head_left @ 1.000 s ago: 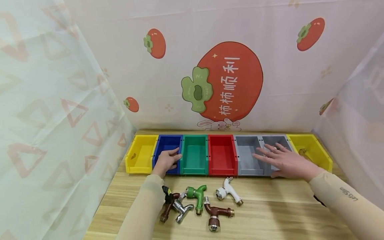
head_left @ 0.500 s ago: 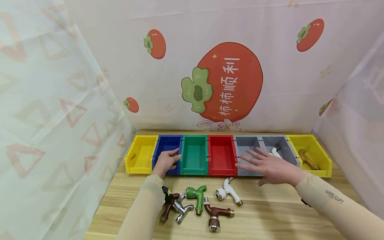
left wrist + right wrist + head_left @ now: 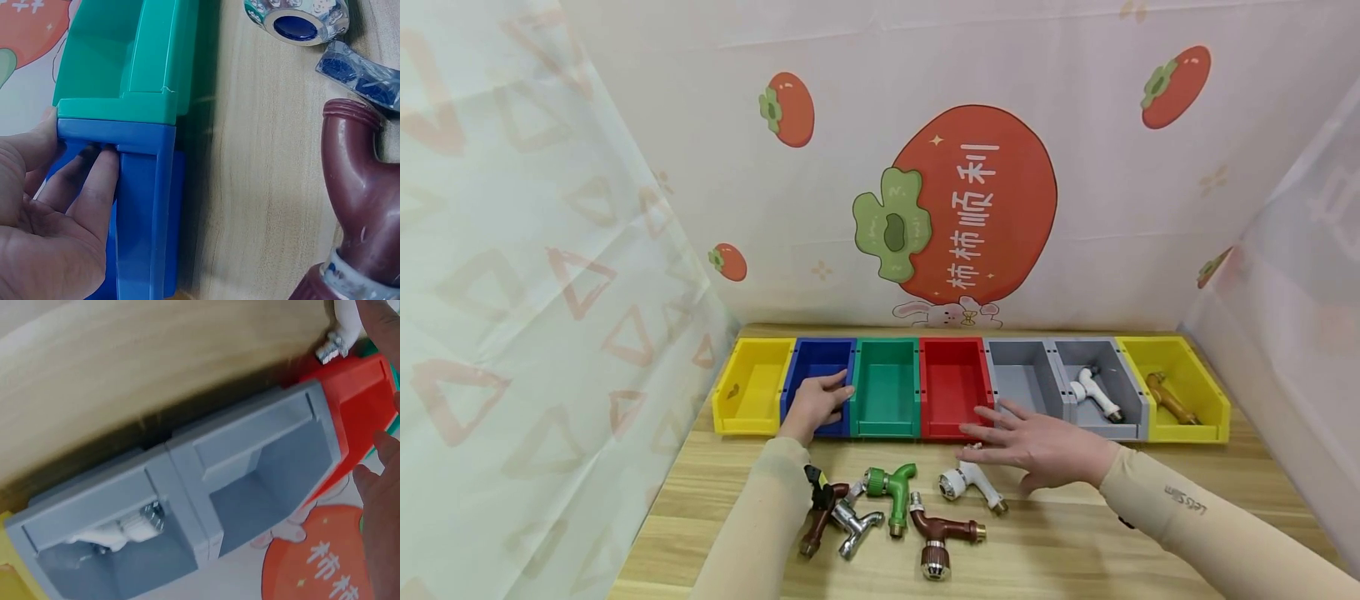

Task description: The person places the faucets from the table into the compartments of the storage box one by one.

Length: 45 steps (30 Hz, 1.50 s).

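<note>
My left hand (image 3: 815, 405) is at the blue bin (image 3: 822, 358), its fingertips against the wall beside the green bin (image 3: 887, 383). In the left wrist view, the fingers (image 3: 100, 187) reach inside the blue bin and hold no loose thing. My right hand (image 3: 1037, 447) hovers with spread fingers over the table, partly covering a white tap (image 3: 977, 479). Around it on the table lie a green tap (image 3: 898, 492), a brown tap (image 3: 936, 529), a chrome tap (image 3: 856, 525) and a dark brown tap (image 3: 818, 521) with a black handle.
Seven-colour-mixed bins stand in one row at the back, including a yellow bin (image 3: 752, 383), a red bin (image 3: 955, 383) and a grey bin (image 3: 1024, 379). Another white tap (image 3: 1097, 393) lies in the right grey bin; a tan tap (image 3: 1172, 400) lies in the right yellow bin. Printed cloth walls enclose the table.
My right hand has moved left and toward me, from over the right grey bin to the white tap on the table. The white tap in that bin is now uncovered. My left hand stays put.
</note>
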Tool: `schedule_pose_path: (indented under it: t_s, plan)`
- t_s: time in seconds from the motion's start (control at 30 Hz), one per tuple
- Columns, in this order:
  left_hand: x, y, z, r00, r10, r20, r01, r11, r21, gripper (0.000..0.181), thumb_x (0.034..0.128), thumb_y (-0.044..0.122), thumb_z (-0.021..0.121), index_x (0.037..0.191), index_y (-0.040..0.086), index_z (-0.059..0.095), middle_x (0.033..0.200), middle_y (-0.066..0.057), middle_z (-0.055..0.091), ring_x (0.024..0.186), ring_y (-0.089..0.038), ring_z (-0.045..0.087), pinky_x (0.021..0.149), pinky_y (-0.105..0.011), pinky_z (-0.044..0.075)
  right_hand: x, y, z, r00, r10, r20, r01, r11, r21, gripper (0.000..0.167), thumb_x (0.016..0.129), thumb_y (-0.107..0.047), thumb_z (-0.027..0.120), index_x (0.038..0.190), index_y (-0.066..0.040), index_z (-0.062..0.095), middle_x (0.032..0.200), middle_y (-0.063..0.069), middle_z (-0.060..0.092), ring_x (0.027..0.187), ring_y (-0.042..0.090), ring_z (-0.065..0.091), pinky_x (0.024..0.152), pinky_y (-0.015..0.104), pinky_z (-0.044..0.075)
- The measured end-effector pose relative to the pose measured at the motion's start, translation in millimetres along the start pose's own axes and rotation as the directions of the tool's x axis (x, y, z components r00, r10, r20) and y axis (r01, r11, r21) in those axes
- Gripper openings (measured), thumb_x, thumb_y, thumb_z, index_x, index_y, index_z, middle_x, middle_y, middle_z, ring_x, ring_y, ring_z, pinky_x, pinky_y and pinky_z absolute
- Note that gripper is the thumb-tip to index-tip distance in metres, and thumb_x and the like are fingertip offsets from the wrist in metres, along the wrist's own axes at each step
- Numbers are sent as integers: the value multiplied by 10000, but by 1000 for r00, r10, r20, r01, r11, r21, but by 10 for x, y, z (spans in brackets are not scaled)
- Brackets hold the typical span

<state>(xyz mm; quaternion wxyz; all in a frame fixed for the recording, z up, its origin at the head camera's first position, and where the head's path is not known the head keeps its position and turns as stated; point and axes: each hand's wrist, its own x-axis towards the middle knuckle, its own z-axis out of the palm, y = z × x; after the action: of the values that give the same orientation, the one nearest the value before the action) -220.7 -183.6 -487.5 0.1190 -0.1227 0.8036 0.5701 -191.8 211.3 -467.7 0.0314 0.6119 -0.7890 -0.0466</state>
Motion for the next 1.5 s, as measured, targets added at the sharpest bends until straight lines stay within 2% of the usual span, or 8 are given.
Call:
schedule_pose_path:
  t_s: [0.3,0.5,0.67,0.83,1.17,1.5]
  plan:
    - [31,-30,-9,1000,1,10,-1,1000,-8,535,1022,243,652,1533,245,495,1509,-93,546,1326,-307,575,1016,-486,535,123,-150,156,997,-20,72,14,997,81,1124,701,-478,924,1625,-345,298,1622,81,402,1474,436,357,1154,621,365]
    - [29,-36,-13,1000,3,14,-3,1000,-13,535,1020,255,655,1531,241,500,1499,-98,555,1320,-313,579,1013,-486,536,152,-188,217,993,-48,112,36,994,100,1112,709,-509,904,1625,-348,294,1627,77,395,1476,431,358,1163,617,352]
    - [29,-33,-16,1000,1,7,-1,1000,-16,530,1020,254,654,1528,252,503,1482,-99,571,1320,-316,580,1014,-479,536,167,-197,262,988,-46,147,27,991,130,1105,730,-506,887,1631,-365,263,1642,60,370,1484,438,339,1162,629,344]
    - [17,-25,-11,1000,3,2,-3,1000,-18,526,1021,251,653,1526,253,506,1472,-102,580,1316,-320,582,1011,-476,538,179,-202,308,988,-56,141,37,990,133,1082,759,-500,877,1634,-360,257,1639,61,375,1478,439,352,1156,631,353]
    - [21,-1,-7,1000,-3,6,3,1000,-17,532,1028,241,643,1537,242,491,1513,-92,541,1331,-306,570,1023,-487,529,211,-217,378,992,-68,110,59,994,90,1082,746,-471,894,1629,-345,283,1608,89,421,1452,420,403,1146,610,381]
    - [19,-4,3,1000,-6,0,6,1000,-8,528,1028,246,642,1535,256,493,1499,-96,555,1326,-314,574,1019,-483,531,205,-230,384,991,-41,130,25,993,118,977,830,-523,814,1628,-365,274,1610,137,406,1458,439,386,1146,620,374]
